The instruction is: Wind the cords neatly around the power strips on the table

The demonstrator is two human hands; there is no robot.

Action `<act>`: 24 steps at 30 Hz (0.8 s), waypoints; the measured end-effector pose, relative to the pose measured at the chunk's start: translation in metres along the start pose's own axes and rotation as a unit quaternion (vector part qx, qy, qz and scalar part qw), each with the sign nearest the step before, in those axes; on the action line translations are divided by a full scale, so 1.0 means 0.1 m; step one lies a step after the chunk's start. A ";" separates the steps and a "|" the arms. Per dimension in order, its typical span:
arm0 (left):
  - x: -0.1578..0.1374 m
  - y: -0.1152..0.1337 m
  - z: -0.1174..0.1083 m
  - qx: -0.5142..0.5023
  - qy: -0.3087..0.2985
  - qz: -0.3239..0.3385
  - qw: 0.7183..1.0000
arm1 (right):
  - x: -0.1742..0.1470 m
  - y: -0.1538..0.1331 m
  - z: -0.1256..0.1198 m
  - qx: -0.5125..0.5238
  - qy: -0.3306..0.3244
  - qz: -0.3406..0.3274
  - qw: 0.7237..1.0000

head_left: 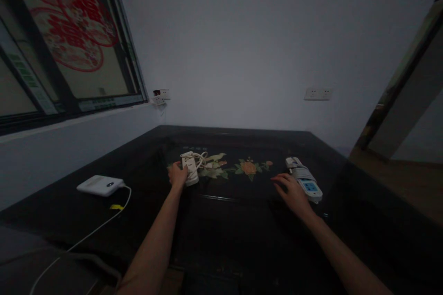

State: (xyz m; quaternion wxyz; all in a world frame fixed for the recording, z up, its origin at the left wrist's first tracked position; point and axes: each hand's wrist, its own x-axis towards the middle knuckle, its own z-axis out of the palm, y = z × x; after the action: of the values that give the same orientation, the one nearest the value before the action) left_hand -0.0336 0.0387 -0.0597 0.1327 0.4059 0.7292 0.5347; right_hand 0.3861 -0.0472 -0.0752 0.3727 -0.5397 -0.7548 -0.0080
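A white power strip (190, 169) lies on the dark glossy table left of the middle, its pale cord (201, 159) looped at the far end. My left hand (177, 174) grips its left side, thumb over the top. On the right lies a second power strip (309, 187), white with a blue socket face and a grey cord (303, 173) wound around its middle. Just left of that strip, my right hand (290, 190) hovers over the table with its fingers apart and nothing in them. Whether it touches the strip's edge is hard to make out.
A white power bank (100, 185) with a white cable (100, 226) and yellow tag (116, 207) lies at the left of the table (228, 221). Wall sockets (317, 94) are at the back right, more sockets (162, 97) by the window (79, 37). Flowers (248, 167) decorate the tabletop.
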 end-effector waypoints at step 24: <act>-0.09 -0.12 0.34 -0.083 -0.182 0.040 0.979 | 0.01 -0.22 -0.04 0.079 -0.130 0.012 0.988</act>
State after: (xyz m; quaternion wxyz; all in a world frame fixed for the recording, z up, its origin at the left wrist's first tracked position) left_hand -0.0121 0.0539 -0.0859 0.2755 0.5126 0.6289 0.5155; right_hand 0.3704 -0.0574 -0.0633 0.3133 -0.5140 -0.7886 0.1260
